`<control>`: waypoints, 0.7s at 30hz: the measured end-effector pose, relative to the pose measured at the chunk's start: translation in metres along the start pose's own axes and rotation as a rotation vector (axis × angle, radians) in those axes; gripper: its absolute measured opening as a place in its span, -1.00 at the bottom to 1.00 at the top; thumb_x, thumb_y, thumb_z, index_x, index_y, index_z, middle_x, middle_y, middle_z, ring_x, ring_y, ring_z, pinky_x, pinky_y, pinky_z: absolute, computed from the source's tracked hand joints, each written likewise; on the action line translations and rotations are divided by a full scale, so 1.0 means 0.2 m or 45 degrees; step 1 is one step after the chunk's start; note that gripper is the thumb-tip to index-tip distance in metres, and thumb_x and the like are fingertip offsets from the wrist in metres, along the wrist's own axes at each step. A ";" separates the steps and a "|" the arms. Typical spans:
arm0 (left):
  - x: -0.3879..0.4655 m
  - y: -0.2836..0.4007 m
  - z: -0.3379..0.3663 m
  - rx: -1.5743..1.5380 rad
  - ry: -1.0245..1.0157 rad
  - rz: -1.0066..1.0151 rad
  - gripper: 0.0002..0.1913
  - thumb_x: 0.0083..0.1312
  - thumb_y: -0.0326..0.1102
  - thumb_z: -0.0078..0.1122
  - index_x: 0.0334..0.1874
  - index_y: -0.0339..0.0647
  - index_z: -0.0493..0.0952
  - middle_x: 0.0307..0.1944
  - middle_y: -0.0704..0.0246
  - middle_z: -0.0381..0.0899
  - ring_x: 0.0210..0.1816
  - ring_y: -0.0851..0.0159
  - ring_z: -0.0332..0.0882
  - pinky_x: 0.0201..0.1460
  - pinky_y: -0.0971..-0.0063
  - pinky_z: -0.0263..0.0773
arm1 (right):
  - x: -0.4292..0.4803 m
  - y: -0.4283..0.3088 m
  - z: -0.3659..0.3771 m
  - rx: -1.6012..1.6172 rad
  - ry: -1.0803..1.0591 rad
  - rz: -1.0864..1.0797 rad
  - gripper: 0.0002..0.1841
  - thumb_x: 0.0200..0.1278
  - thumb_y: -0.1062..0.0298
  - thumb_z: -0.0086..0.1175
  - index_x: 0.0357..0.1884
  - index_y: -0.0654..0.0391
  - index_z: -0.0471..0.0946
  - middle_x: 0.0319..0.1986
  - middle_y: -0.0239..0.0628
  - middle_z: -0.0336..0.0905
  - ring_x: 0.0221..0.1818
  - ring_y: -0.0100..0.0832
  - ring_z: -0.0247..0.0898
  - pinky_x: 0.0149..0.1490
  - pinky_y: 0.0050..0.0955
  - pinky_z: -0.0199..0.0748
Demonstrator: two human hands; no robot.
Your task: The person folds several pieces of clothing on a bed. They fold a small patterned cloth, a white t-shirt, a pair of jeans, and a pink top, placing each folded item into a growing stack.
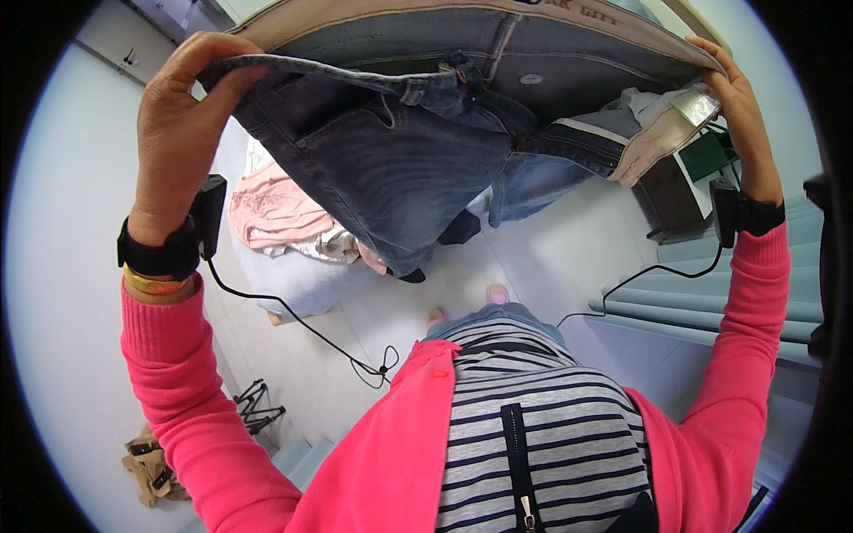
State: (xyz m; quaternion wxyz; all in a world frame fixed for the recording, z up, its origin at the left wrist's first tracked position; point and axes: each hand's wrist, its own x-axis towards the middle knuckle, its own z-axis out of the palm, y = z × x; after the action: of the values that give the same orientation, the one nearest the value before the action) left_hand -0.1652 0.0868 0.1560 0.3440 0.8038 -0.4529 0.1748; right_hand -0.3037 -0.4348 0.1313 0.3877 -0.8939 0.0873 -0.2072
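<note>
A pair of blue denim jeans [400,160] hangs from both my hands, its waistband spread wide and its fly open. My left hand [183,113] pinches one side of the waistband between thumb and fingers. At the other side, my right hand [740,116] grips the waistband beside a clear plastic sticker [694,106]. The pale inner waistband [413,23] bears printed writing, and white pocket lining shows near my right hand. Below the waist, the legs hang toward the floor, their lower parts partly hidden by folds.
A pink garment [283,203] and white clothes lie on a pale covered bed or bench [286,286] to the left. Teal curtains [740,280] and a dark cabinet [670,193] stand at the right. Black cables [293,313] run from both wrist bands. A brown bag-like item [153,470] sits lower left.
</note>
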 end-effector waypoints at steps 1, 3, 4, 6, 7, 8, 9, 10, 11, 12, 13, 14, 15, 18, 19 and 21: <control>0.01 0.01 0.01 -0.002 -0.038 0.022 -0.88 0.21 -0.55 0.21 -0.22 -0.29 0.56 -0.36 0.47 0.52 -0.26 0.50 0.47 -0.12 0.70 0.36 | -0.02 0.01 -0.02 0.027 0.071 0.009 -0.58 0.32 0.27 -0.15 0.20 0.03 0.44 -0.25 -0.48 0.51 -0.35 -0.72 0.37 -0.27 -0.74 0.35; 0.01 0.04 0.03 -0.007 -0.115 0.074 -0.88 0.19 -0.57 0.22 -0.23 -0.30 0.56 -0.37 0.44 0.52 -0.27 0.48 0.46 -0.13 0.68 0.35 | -0.07 0.04 -0.01 0.269 0.166 0.087 -0.57 0.24 0.34 -0.17 0.17 0.02 0.46 -0.36 -0.51 0.51 -0.43 -0.66 0.42 -0.37 -0.65 0.42; 0.01 0.04 0.03 0.041 -0.189 0.036 -0.87 0.15 -0.59 0.22 -0.25 -0.31 0.56 -0.39 0.41 0.50 -0.29 0.44 0.44 -0.16 0.63 0.33 | -0.11 0.05 -0.02 0.293 0.119 0.114 -0.57 0.24 0.34 -0.18 0.16 0.07 0.45 -0.35 -0.49 0.51 -0.43 -0.65 0.42 -0.37 -0.64 0.42; 0.02 0.05 0.04 0.054 -0.167 0.066 -0.86 0.12 -0.59 0.23 -0.27 -0.31 0.55 -0.39 0.37 0.49 -0.31 0.39 0.42 -0.20 0.59 0.32 | -0.17 0.05 -0.03 0.363 0.144 0.296 -0.57 0.23 0.33 -0.16 0.14 0.19 0.44 -0.32 -0.45 0.50 -0.38 -0.64 0.42 -0.33 -0.62 0.44; 0.02 0.05 0.05 0.021 -0.114 0.046 -0.86 0.11 -0.59 0.23 -0.27 -0.31 0.55 -0.39 0.36 0.49 -0.31 0.37 0.42 -0.21 0.58 0.32 | -0.21 0.04 -0.04 0.406 0.167 0.282 -0.57 0.21 0.32 -0.14 0.12 0.20 0.44 -0.31 -0.45 0.50 -0.35 -0.63 0.41 -0.27 -0.62 0.44; 0.03 0.04 0.06 -0.014 -0.082 0.022 -0.85 0.11 -0.59 0.23 -0.27 -0.31 0.54 -0.40 0.35 0.49 -0.32 0.36 0.43 -0.21 0.58 0.32 | -0.24 0.01 -0.05 0.479 0.101 0.230 -0.58 0.22 0.31 -0.13 0.12 0.19 0.44 -0.31 -0.45 0.49 -0.32 -0.63 0.41 -0.23 -0.63 0.44; 0.03 0.03 0.07 -0.065 -0.035 -0.007 -0.85 0.10 -0.58 0.24 -0.27 -0.31 0.53 -0.40 0.34 0.48 -0.32 0.34 0.43 -0.22 0.58 0.33 | -0.26 -0.02 -0.05 0.580 0.058 0.210 -0.59 0.22 0.30 -0.12 0.11 0.18 0.44 -0.30 -0.45 0.49 -0.28 -0.63 0.41 -0.18 -0.64 0.43; 0.04 0.03 0.08 -0.111 0.018 -0.032 -0.85 0.09 -0.58 0.24 -0.28 -0.31 0.53 -0.41 0.33 0.48 -0.32 0.33 0.43 -0.22 0.57 0.33 | -0.30 -0.05 -0.05 0.546 0.009 0.173 -0.61 0.25 0.26 -0.09 0.09 0.18 0.44 -0.24 -0.43 0.50 -0.22 -0.61 0.43 -0.12 -0.65 0.42; 0.03 0.02 0.09 -0.022 -0.002 -0.031 -0.83 0.07 -0.59 0.24 -0.28 -0.30 0.52 -0.43 0.33 0.47 -0.32 0.29 0.42 -0.22 0.55 0.32 | -0.34 -0.09 -0.06 0.681 -0.136 0.195 -0.55 0.25 0.24 -0.03 0.14 0.24 0.40 -0.13 -0.37 0.51 -0.10 -0.56 0.46 0.02 -0.58 0.44; 0.02 0.02 0.09 0.006 -0.018 -0.003 -0.83 0.07 -0.59 0.24 -0.28 -0.30 0.52 -0.43 0.33 0.47 -0.33 0.28 0.41 -0.22 0.54 0.32 | -0.37 -0.13 -0.05 0.738 -0.161 0.180 -0.50 0.23 0.25 -0.01 0.19 0.27 0.35 -0.05 -0.31 0.49 -0.02 -0.51 0.45 0.11 -0.53 0.41; 0.01 0.01 0.09 0.029 -0.026 0.024 -0.82 0.06 -0.60 0.23 -0.28 -0.30 0.52 -0.43 0.33 0.47 -0.33 0.27 0.41 -0.22 0.52 0.31 | -0.42 -0.17 -0.05 0.795 -0.186 0.164 -0.44 0.22 0.25 0.00 0.24 0.31 0.30 0.02 -0.25 0.47 0.06 -0.47 0.43 0.19 -0.48 0.39; 0.00 0.01 0.10 -0.012 -0.029 0.004 -0.84 0.06 -0.63 0.20 -0.30 -0.29 0.53 -0.46 0.33 0.45 -0.34 0.26 0.37 -0.25 0.50 0.28 | -0.45 -0.20 -0.04 0.903 -0.243 0.100 -0.36 0.18 0.32 -0.01 0.33 0.33 0.19 0.12 -0.17 0.39 0.17 -0.40 0.37 0.32 -0.41 0.28; -0.01 0.02 0.10 -0.006 -0.040 -0.006 -0.84 0.07 -0.64 0.19 -0.31 -0.28 0.53 -0.46 0.34 0.43 -0.34 0.27 0.35 -0.25 0.49 0.27 | -0.49 -0.23 -0.02 0.881 -0.214 0.047 -0.35 0.17 0.34 -0.02 0.34 0.32 0.18 0.14 -0.17 0.38 0.18 -0.39 0.36 0.32 -0.40 0.27; -0.02 0.03 0.09 0.011 -0.108 0.010 -0.82 0.07 -0.70 0.11 -0.38 -0.24 0.55 -0.50 0.36 0.32 -0.35 0.27 0.28 -0.27 0.48 0.22 | -0.55 -0.25 0.02 0.804 -0.066 -0.051 -0.37 0.15 0.51 -0.10 0.35 0.26 0.20 0.18 -0.21 0.34 0.22 -0.40 0.32 0.34 -0.38 0.26; -0.02 0.03 0.08 0.020 -0.160 0.071 -0.81 0.06 -0.71 0.10 -0.39 -0.23 0.55 -0.50 0.36 0.30 -0.34 0.27 0.28 -0.27 0.48 0.22 | -0.55 -0.25 0.03 0.710 -0.018 -0.008 -0.42 0.16 0.56 -0.03 0.31 0.17 0.30 0.15 -0.24 0.38 0.20 -0.43 0.33 0.33 -0.42 0.27; 0.00 0.03 0.07 0.048 -0.243 0.145 -0.80 0.06 -0.73 0.08 -0.40 -0.22 0.56 -0.51 0.37 0.27 -0.34 0.26 0.28 -0.26 0.48 0.21 | -0.54 -0.23 0.03 0.499 0.065 -0.004 -0.51 0.13 0.57 0.13 0.16 0.14 0.46 -0.06 -0.34 0.52 -0.01 -0.50 0.45 0.12 -0.51 0.45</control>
State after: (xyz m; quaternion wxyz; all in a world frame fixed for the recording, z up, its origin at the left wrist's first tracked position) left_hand -0.1718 0.0746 0.1483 0.2737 0.7960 -0.5251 0.1253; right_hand -0.3988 -0.3659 0.1288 0.5517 -0.7959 0.0535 -0.2436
